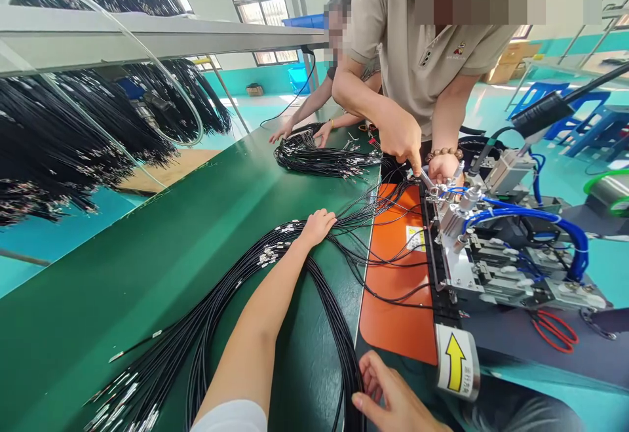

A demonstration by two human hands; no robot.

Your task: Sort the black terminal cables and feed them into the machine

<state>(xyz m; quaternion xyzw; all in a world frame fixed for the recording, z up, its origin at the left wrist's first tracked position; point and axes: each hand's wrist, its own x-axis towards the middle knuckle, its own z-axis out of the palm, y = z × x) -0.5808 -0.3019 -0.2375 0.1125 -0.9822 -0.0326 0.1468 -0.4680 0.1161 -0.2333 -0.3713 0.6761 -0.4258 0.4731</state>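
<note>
My left hand [318,225] reaches out over the green table [147,274] and rests on a bundle of black wires [255,274] with metal terminals, fingers curled onto the strands. My right hand [388,392] lies near the table's front edge beside the same wire bundle, fingers loosely bent, touching the wires' loop; nothing clear sits in its grip. Loose black wires [388,248] run from the bundle across an orange mat [393,307] toward a machine.
A person in a beige shirt stands opposite, both hands [417,150] at the machine [491,248] with blue hoses. Another person's hands [304,132] work a second wire bundle [324,157] farther back. Black wires hang from a rack [73,124] at left. Red scissors [555,327] lie at right.
</note>
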